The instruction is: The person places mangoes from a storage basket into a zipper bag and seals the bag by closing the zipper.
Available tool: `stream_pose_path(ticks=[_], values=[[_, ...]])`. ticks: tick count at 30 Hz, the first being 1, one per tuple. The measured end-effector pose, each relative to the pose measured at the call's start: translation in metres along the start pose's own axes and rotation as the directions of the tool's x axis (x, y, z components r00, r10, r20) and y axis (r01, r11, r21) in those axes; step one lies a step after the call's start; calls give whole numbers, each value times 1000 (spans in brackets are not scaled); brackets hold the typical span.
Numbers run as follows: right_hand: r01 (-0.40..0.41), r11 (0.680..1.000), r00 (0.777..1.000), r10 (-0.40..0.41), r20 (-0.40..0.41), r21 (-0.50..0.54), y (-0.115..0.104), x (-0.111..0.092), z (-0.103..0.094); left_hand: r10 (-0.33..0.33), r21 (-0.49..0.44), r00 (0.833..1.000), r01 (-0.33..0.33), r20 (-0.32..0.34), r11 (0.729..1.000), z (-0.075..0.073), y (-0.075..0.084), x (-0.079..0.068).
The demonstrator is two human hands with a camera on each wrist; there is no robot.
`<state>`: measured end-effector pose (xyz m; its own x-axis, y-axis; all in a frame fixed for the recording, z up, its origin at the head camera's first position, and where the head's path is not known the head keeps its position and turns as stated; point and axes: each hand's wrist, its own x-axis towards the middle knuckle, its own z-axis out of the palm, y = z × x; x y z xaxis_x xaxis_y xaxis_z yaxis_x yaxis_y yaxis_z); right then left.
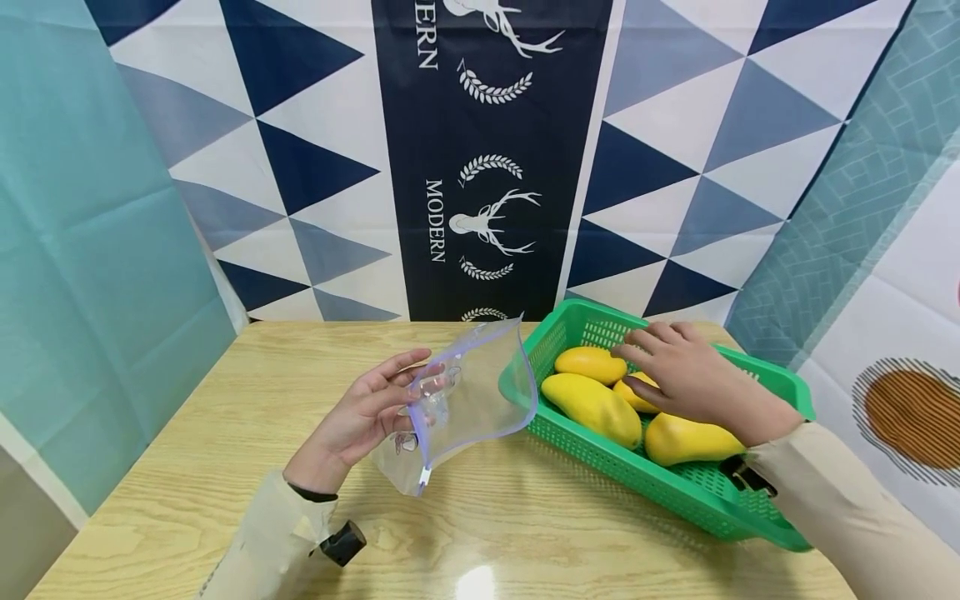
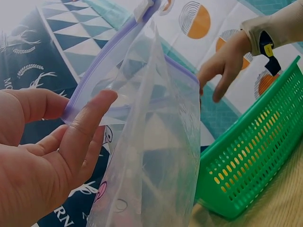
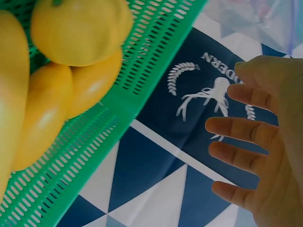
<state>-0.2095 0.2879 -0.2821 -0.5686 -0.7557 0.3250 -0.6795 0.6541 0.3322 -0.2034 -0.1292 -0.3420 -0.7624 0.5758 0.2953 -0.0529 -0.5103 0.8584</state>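
My left hand point(image 1: 372, 410) pinches the purple-edged rim of a clear zip bag point(image 1: 480, 392) above the table. The bag's mouth gapes toward the right, and its slider point(image 1: 424, 477) shows at the lower corner. In the left wrist view, thumb and fingers hold the purple zip strip point(image 2: 94, 71). Over the green basket point(image 1: 652, 492) hovers my right hand point(image 1: 678, 375), fingers spread and holding nothing. Below it in the basket lie several yellow mangoes point(image 1: 592, 408). The right wrist view shows the straight fingers point(image 3: 241, 130) apart from the mangoes point(image 3: 78, 35).
A wooden table point(image 1: 247, 400) carries the basket on its right side. Behind it hangs a patterned cloth point(image 1: 322, 167) with triangles and deer heads. Teal cloth point(image 1: 112, 208) stands at the left, and another printed cloth point(image 1: 900, 333) at the right.
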Motion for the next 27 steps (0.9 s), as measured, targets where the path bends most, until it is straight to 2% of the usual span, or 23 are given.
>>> stream_pose_path(ticks=[4,13,19,27], values=[[-43,999,993,44,111,-4,0,0,5,-3,8,1000,3,2,1000,0,-2,0],[-106,994,961,111,254,-34,0,-1,23,-7,31,1000,7,-9,999,1,-2,0],[-138,990,939,133,318,-7,-2,-3,34,-34,41,998,36,-44,999,4,-2,1],[-174,984,915,145,376,43,-2,-5,51,-40,48,998,43,-48,998,3,-3,1]])
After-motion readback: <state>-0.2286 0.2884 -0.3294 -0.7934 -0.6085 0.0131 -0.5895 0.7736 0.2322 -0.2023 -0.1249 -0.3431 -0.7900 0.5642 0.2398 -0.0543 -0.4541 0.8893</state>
